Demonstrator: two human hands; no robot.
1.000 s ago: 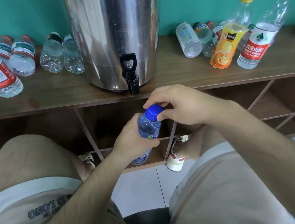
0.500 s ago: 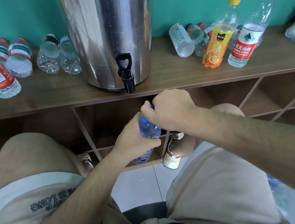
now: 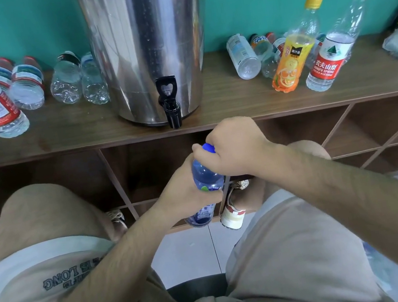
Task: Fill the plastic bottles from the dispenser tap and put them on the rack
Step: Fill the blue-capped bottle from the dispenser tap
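Holding: left hand (image 3: 186, 190) wraps the mid-body of the small clear blue-tinted plastic bottle (image 3: 206, 176), with the fingers curled round it.
Capping: right hand (image 3: 237, 149) sits on top, thumb and fingers closed round the round blue plastic screw cap (image 3: 208, 147). Only a sliver of the cap shows.
Location: the bottle is in mid-air between the knees, below and slightly right of the black plastic tap (image 3: 170, 103), in front of the brown wooden rack (image 3: 238, 110) and not touching it.
Axis: the long axis is near upright. The cap end points up and leans a little right, toward the rack edge; the base points down and left, toward the floor.
Fill level: can't tell.
Materials: the bottle wall is smooth and see-through, with a green-and-white printed label under the left thumb. The tall cylindrical stainless-steel dispenser (image 3: 148, 40) is glossy and streaked. The rack top is matte wood grain, with open diagonal cubbies below.
Rack top: clear empties lie on their sides either side of the dispenser. An orange-labelled juice bottle with yellow cap (image 3: 291, 61) and a red-labelled water bottle with red cap (image 3: 330, 60) stand at the right.
Change: 1.0 s ago the cap was fully exposed in a fingertip pinch. Since 0.5 s ago the right hand covers it. The left-hand grip and the bottle position are about the same.
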